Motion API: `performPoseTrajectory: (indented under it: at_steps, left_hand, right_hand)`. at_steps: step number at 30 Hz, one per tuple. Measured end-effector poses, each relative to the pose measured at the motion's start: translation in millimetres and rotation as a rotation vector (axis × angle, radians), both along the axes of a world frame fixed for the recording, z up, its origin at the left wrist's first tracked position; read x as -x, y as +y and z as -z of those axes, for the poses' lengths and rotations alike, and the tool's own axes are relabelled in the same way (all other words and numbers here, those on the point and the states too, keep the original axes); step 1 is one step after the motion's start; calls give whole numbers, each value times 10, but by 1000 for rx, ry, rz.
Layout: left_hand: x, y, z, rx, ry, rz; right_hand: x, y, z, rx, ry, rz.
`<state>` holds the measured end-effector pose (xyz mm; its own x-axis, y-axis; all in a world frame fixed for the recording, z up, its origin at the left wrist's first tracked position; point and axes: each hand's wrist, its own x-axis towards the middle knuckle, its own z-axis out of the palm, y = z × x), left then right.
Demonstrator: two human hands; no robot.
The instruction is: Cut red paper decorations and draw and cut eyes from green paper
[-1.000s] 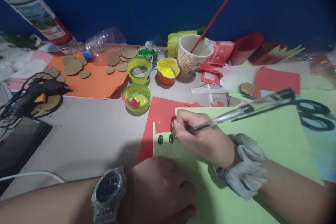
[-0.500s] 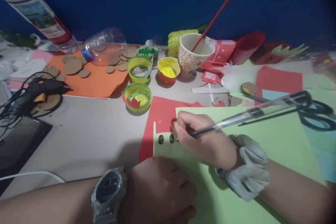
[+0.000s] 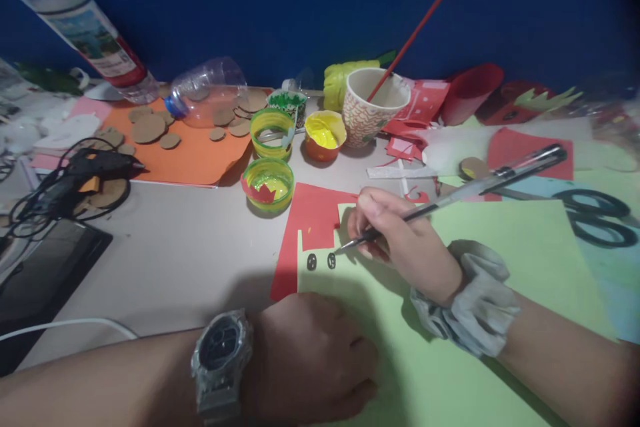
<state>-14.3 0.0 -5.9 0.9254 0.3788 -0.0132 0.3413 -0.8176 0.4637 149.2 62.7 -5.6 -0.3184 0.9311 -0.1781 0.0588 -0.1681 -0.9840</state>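
A gel pen (image 3: 450,199) with a clear barrel and dark grip slants up to the right, pinched by my right hand (image 3: 400,233). Its tip is at the upper edge of the right one of two black ovals (image 3: 321,261), drawn like eyes with small pale spots. They are on light green paper (image 3: 500,267), which has a notched top left edge and overlaps a red sheet (image 3: 286,267). On the lower part of the green paper rests my left hand (image 3: 315,360), its fingers curled and fingertips hidden. I cannot see what, if anything, is under them.
Paint cups (image 3: 271,185) stand behind the paper, near a white patterned cup (image 3: 375,107) holding a red stick. Black-handled scissors (image 3: 595,217) lie at right. At left are a glue gun (image 3: 97,165), a dark tablet-like device (image 3: 47,280), cardboard discs (image 3: 149,128) and a tilted bottle (image 3: 93,37).
My right hand and the pen have shifted up and right, and the tip now shows clear of my fingers. Pale spots in the right oval show more clearly. My left hand stays in place.
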Motion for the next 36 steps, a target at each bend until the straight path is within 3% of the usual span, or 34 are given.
performPoseTrajectory:
  at_steps: [8,13,19,22,26,30,33,36]
  left_hand:
    - [-3,-4,9,-67,65,-28]
    - [-2,-7,-15,-86,94,-24]
    - [-2,-23,-26,-111,96,-36]
    - [-4,-18,-11,-113,98,-38]
    - [-4,-12,-6,-112,96,-39]
    - [1,-19,-29,-114,92,-52]
    - [3,-17,-37,-115,89,-59]
    - [-1,-17,-36,-108,83,-65]
  right_hand:
    - [69,6,73,-29,-42,35]
    - [167,-86,-21,-91,-146,69]
    - [204,-223,-37,-108,-87,56]
    - [44,-119,-22,-204,-145,-1]
    - [-174,-8,-124,-421,-366,-174]
    - [-68,-144,-203,-243,-327,37]
    - [118,-290,-143,-184,-255,11]
    - [202,-340,-43,-153,-248,88]
